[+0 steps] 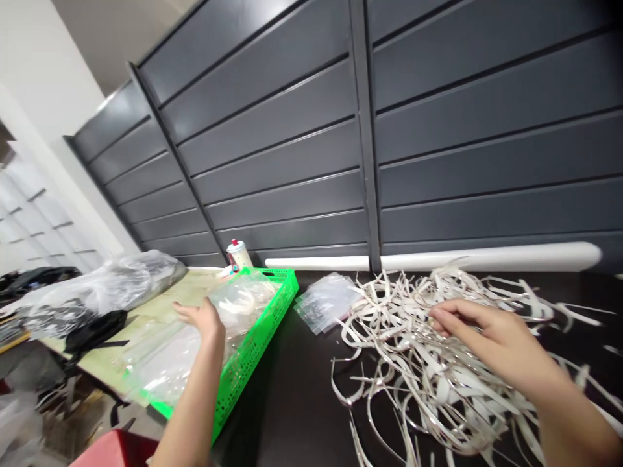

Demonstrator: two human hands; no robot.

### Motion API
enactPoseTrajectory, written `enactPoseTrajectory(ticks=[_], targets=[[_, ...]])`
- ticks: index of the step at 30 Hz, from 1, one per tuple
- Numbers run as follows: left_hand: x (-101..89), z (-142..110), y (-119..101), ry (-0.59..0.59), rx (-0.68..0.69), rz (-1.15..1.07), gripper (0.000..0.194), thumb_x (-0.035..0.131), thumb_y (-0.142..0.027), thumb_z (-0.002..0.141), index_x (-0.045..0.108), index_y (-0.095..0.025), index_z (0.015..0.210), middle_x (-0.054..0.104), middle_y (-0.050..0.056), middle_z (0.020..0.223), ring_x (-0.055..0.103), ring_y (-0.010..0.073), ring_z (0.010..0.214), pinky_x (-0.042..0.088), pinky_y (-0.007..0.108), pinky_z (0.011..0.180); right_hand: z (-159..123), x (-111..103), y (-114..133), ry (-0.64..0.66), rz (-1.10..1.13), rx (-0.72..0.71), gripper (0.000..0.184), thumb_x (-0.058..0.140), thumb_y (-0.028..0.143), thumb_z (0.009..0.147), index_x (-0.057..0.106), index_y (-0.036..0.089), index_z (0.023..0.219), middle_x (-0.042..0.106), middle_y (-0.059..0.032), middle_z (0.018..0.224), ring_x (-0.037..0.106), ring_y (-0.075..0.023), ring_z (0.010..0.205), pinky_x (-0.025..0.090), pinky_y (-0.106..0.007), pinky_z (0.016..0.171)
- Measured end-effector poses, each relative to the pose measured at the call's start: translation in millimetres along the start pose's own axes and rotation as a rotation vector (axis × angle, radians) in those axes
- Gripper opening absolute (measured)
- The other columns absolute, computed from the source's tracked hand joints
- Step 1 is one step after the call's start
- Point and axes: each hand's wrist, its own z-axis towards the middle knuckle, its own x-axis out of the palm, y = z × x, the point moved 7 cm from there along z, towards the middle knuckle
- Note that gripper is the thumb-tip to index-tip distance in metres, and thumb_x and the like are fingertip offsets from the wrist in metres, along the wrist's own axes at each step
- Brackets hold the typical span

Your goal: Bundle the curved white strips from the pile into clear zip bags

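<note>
The left hand is pressed spread on a clear plastic bag in a green crate; the right hand's grip over tangled strips cannot be told, and the strips could be snagged by tugging.

Both your forearms are cut off by the bottom edge, behind your left hand and right hand. Your right fingertips sit among the pale strips, so you can't tell whether they pinch any, and the pile itself runs past the bottom edge. The clear plastic bag blurs whatever lies inside the green plastic crate. The bottle stands partly hidden behind the crate, its label too small to read, and the red object is too cut off to identify.
</note>
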Motion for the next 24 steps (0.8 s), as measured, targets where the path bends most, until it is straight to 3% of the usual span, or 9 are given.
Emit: enactPoseTrajectory(ticks=[3, 6, 8, 12, 14, 16, 19, 22, 24], targets=[[23.7, -10.7, -9.2, 0.111, 0.159, 0.130, 0.050, 0.044, -0.030, 0.087, 0.036, -0.021, 0.135, 0.017, 0.013, 0.150, 0.011, 0.0322, 0.137, 0.004, 0.057, 0.107, 0.4, -2.2, 6.5, 0.010, 0.020, -0.008, 0.032, 0.047, 0.049, 0.084, 0.064, 0.021, 0.081, 0.067, -0.0032, 0.075, 0.062, -0.0209, 0.073, 0.045, -0.028, 0.067], [69.1, -30.2, 1.2, 0.403, 0.293, 0.363, 0.050, 0.055, -0.037, 0.077, 0.049, -0.022, 0.124, 0.036, 0.016, 0.142, 0.022, 0.0410, 0.132, 0.012, 0.066, 0.100, 0.7, -6.4, 12.4, 0.015, 0.040, -0.030, 0.030, 0.046, 0.045, 0.086, 0.063, 0.021, 0.079, 0.066, -0.0027, 0.073, 0.061, -0.0193, 0.071, 0.045, -0.027, 0.064], [89.6, -37.6, 15.4, 0.507, 0.304, 0.452, 0.048, 0.057, -0.041, 0.073, 0.055, -0.019, 0.116, 0.046, 0.020, 0.133, 0.027, 0.0456, 0.128, 0.021, 0.068, 0.094, 0.5, -9.7, 15.2, 0.014, 0.050, -0.039, 0.029, 0.046, 0.043, 0.086, 0.062, 0.021, 0.078, 0.066, -0.0024, 0.072, 0.060, -0.0186, 0.070, 0.044, -0.026, 0.062], [104.8, -31.9, 23.8, 0.525, 0.303, 0.495, 0.045, 0.057, -0.044, 0.073, 0.059, -0.016, 0.109, 0.051, 0.024, 0.125, 0.030, 0.0486, 0.126, 0.024, 0.070, 0.090, 0.8, -14.7, 19.7, 0.000, 0.067, -0.050, 0.026, 0.048, 0.040, 0.086, 0.062, 0.020, 0.076, 0.065, -0.0015, 0.071, 0.060, -0.0174, 0.069, 0.043, -0.025, 0.060], [106.9, -31.4, 15.7, 0.498, 0.327, 0.518, 0.045, 0.054, -0.043, 0.076, 0.058, -0.014, 0.110, 0.047, 0.027, 0.128, 0.026, 0.0501, 0.127, 0.019, 0.073, 0.090, 1.3, -13.7, 22.3, 0.009, 0.060, -0.061, 0.026, 0.047, 0.038, 0.087, 0.061, 0.020, 0.075, 0.064, -0.0013, 0.070, 0.059, -0.0167, 0.068, 0.042, -0.025, 0.059], [109.1, -45.4, -2.8, 0.469, 0.445, 0.466, 0.045, 0.047, -0.040, 0.081, 0.055, -0.010, 0.114, 0.039, 0.028, 0.134, 0.020, 0.0497, 0.130, 0.014, 0.074, 0.091, 1.7, -10.2, 24.6, 0.035, 0.040, -0.069, 0.025, 0.046, 0.036, 0.087, 0.060, 0.020, 0.074, 0.062, -0.0003, 0.067, 0.057, -0.0155, 0.064, 0.041, -0.024, 0.057], [115.3, -107.7, -36.1, 0.556, 0.779, 0.228, 0.039, 0.038, -0.032, 0.086, 0.054, -0.012, 0.115, 0.045, 0.023, 0.130, 0.034, 0.0390, 0.126, 0.024, 0.063, 0.098, 2.0, -2.7, 27.2, 0.088, 0.008, -0.069, 0.025, 0.045, 0.034, 0.088, 0.059, 0.020, 0.073, 0.059, 0.0013, 0.064, 0.052, -0.0133, 0.056, 0.037, -0.024, 0.053], [123.2, -190.2, -45.5, 0.757, 0.954, 0.112, 0.029, 0.044, -0.032, 0.086, 0.060, -0.022, 0.108, 0.059, 0.009, 0.116, 0.052, 0.0238, 0.111, 0.039, 0.042, 0.097, 2.0, 4.8, 30.7, 0.141, -0.007, -0.070, 0.025, 0.044, 0.032, 0.089, 0.060, 0.019, 0.074, 0.060, 0.0006, 0.066, 0.051, -0.0128, 0.056, 0.036, -0.023, 0.052], [126.9, -240.6, -46.4, 0.908, 1.033, -0.012, 0.028, 0.046, -0.031, 0.087, 0.060, -0.025, 0.110, 0.060, 0.007, 0.116, 0.053, 0.0221, 0.110, 0.040, 0.042, 0.097, 1.4, 9.8, 35.5, 0.171, -0.020, -0.088, 0.023, 0.045, 0.030, 0.089, 0.061, 0.019, 0.077, 0.062, 0.0001, 0.069, 0.053, -0.0131, 0.059, 0.037, -0.024, 0.054]])
